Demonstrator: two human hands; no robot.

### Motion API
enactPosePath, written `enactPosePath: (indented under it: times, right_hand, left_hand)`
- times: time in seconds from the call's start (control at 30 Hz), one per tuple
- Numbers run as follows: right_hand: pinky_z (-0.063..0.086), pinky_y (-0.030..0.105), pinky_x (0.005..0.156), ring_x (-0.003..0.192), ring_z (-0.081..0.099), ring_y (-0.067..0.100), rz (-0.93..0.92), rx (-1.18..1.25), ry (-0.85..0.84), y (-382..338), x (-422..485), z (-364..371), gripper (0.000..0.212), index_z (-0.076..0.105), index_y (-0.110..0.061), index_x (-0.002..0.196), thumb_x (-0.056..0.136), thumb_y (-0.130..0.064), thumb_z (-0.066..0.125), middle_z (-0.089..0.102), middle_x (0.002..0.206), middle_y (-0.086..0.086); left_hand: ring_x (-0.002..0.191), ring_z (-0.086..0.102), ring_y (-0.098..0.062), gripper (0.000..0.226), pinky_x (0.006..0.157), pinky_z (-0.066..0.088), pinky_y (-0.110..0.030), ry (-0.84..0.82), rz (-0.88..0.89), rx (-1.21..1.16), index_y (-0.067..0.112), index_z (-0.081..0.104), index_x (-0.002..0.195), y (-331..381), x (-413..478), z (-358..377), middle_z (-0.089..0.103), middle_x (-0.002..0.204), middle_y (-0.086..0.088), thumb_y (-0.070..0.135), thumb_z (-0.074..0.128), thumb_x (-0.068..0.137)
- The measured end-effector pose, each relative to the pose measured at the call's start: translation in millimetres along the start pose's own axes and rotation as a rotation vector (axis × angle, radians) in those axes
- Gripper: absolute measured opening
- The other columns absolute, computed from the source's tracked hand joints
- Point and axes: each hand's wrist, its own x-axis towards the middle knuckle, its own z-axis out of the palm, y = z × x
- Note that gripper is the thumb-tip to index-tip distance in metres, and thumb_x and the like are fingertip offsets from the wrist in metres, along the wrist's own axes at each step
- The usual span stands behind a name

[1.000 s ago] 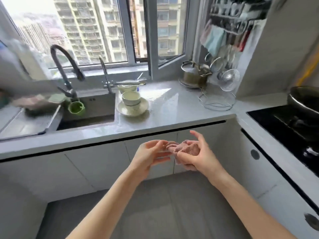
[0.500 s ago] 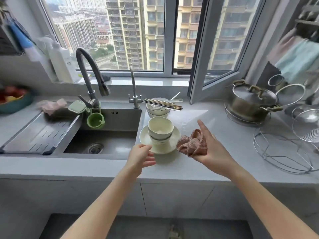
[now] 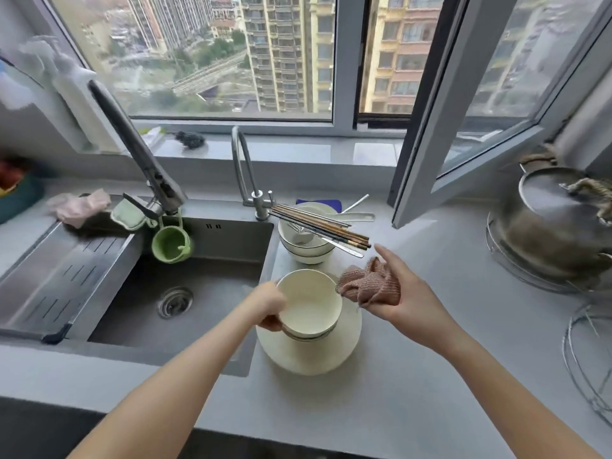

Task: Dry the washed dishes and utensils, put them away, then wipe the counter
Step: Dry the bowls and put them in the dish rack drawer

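Observation:
A cream bowl (image 3: 309, 301) tops a small stack of bowls standing on a cream plate (image 3: 308, 354) on the grey counter (image 3: 430, 326), right of the sink. My left hand (image 3: 270, 308) grips that top bowl at its left rim. Just right of the bowl, my right hand (image 3: 407, 301) holds a bunched pink cloth (image 3: 369, 284), forefinger stretched out. Behind them, more white bowls (image 3: 306, 250) carry several chopsticks (image 3: 323, 226) and a spoon laid across the rim.
The steel sink (image 3: 185, 293) with a drain tray (image 3: 63, 276) lies to the left, two taps behind it. An open window sash (image 3: 440, 127) juts over the counter. A lidded steel pot (image 3: 556, 226) and a wire rack (image 3: 592, 352) stand at the right. A pink rag (image 3: 79, 207) lies far left.
I have stepped up to the counter. My left hand has moved forward and taken hold of the top bowl. The right hand keeps the cloth and has come beside the bowl.

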Motion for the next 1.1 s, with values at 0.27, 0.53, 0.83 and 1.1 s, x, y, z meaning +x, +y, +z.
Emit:
enactPosePath:
  times: [0.27, 0.53, 0.83, 1.1]
  right_hand:
    - [0.041, 0.015, 0.082, 0.101, 0.059, 0.01, 0.068, 0.054, 0.094, 9.7, 12.7, 2.8, 0.089, 0.029, -0.036, 0.146, 0.076, -0.011, 0.078, 0.054, 0.109, -0.024]
    - [0.037, 0.005, 0.081, 0.105, 0.051, 0.004, 0.091, 0.09, 0.227, 1.7, 8.6, 9.8, 0.086, 0.029, -0.033, 0.146, 0.079, -0.005, 0.074, 0.05, 0.121, -0.013]
    - [0.036, 0.008, 0.093, 0.119, 0.053, 0.005, 0.005, 0.067, 0.391, -7.2, -2.8, 31.8, 0.079, 0.038, -0.032, 0.142, 0.077, -0.009, 0.077, 0.055, 0.132, -0.011]
    - [0.015, 0.047, 0.115, 0.143, 0.024, 0.016, -0.345, -0.315, 0.119, -27.9, 23.1, 107.5, 0.064, 0.026, -0.021, 0.148, 0.088, -0.033, 0.045, 0.04, 0.15, 0.004]
  left_hand:
    - [0.058, 0.065, -0.028, 0.045, 0.059, 0.056, -0.036, 0.089, 0.309, 0.376, 0.019, 0.056, 0.106, 15.5, -6.7, -7.1, 0.067, 0.083, -0.01, -0.003, 0.032, 0.074]
    - [0.136, 0.028, -0.037, 0.08, 0.085, 0.048, -0.036, 0.28, 0.623, 1.068, 0.015, 0.008, 0.148, 22.5, -21.6, 0.9, 0.01, 0.152, -0.026, -0.011, 0.049, 0.084]
    - [0.081, 0.062, -0.034, 0.065, 0.048, 0.055, -0.035, 0.026, 0.496, 0.019, 0.036, 0.043, 0.132, 16.1, -15.7, -33.4, 0.052, 0.113, -0.01, -0.002, 0.032, 0.08]
    - [0.087, 0.07, -0.022, 0.033, 0.062, 0.058, -0.037, -0.227, 0.4, -0.406, 0.032, 0.063, 0.109, 4.1, -19.3, -47.3, 0.072, 0.103, 0.0, 0.05, 0.039, 0.096]
